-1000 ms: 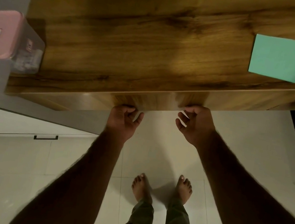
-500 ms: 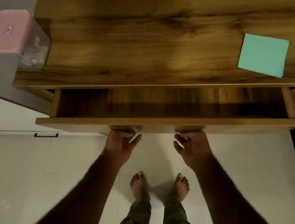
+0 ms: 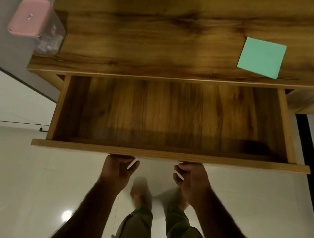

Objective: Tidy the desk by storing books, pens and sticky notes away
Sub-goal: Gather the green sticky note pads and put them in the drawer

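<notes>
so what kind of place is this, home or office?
Probably a home study or bedroom corner, though not certain. A wood-grain desk with a pulled-out, empty drawer stands on glossy pale floor tiles; a green sticky note pad lies on top, and the person is barefoot.

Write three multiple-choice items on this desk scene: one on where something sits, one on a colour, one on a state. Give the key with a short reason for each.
1. Where is the sticky-note pad?
A. inside the drawer
B. on the desk top, near its front edge on the right
C. on the floor

2. What colour is the lid of the container at the desk's left edge?
A. pink
B. black
C. yellow

3. What state is the drawer in?
A. shut
B. pulled open, with nothing visible inside
C. open and full of books

Key: B, the pad lies on the wood above the drawer; A, the lid is pink; B, the left hand and right hand grip its front and only bare wood shows.
</notes>
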Motion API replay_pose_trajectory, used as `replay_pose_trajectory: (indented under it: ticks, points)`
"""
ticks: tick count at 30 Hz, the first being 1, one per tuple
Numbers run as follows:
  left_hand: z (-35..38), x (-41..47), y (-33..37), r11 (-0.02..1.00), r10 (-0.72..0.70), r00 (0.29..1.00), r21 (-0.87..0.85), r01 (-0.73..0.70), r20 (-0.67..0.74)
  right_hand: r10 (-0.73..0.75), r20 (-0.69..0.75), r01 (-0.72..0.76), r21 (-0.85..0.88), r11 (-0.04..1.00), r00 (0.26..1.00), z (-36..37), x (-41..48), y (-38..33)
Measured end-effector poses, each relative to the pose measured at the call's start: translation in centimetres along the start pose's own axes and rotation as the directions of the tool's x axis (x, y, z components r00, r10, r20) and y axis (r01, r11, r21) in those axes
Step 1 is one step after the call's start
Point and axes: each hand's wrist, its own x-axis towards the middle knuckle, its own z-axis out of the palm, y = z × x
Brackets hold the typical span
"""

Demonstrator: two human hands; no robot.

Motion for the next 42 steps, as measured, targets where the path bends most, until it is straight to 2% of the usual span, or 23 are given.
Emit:
replay_pose_trajectory:
  ticks: [5,13,25,37,42]
  points:
    - [-1.5,-2.1,-1.6,1.000,-0.008,0.999,0.006,0.008,-0.053,0.020,0.001,-0.020,0.003,1.000,1.000,-1.8,-1.1,2.4]
    - [-4.8,-4.1,-4.0,0.999,-0.037,0.999,0.011,0.038,-0.039,-0.052,0.039,0.050,0.043,0.998,0.998,-4.0,-3.1,6.3]
    - [-7.9,-6.8,-6.7,0.999,0.021,0.999,0.031,-0.022,0.035,-0.064,-0.031,0.066,0.062,0.996,0.997,-6.4,-4.0,10.7]
    - [-7.9,-7.0,-7.0,1.000,0.025,0.999,0.001,-0.025,0.046,-0.089,-0.062,0.094,0.077,0.993,0.994,-6.7,-4.4,11.3]
    - [-8.3,-6.9,-6.8,0.997,0.018,1.000,0.070,-0.019,0.017,-0.072,-0.021,0.072,0.004,0.997,0.997,-7.1,-5.8,11.4]
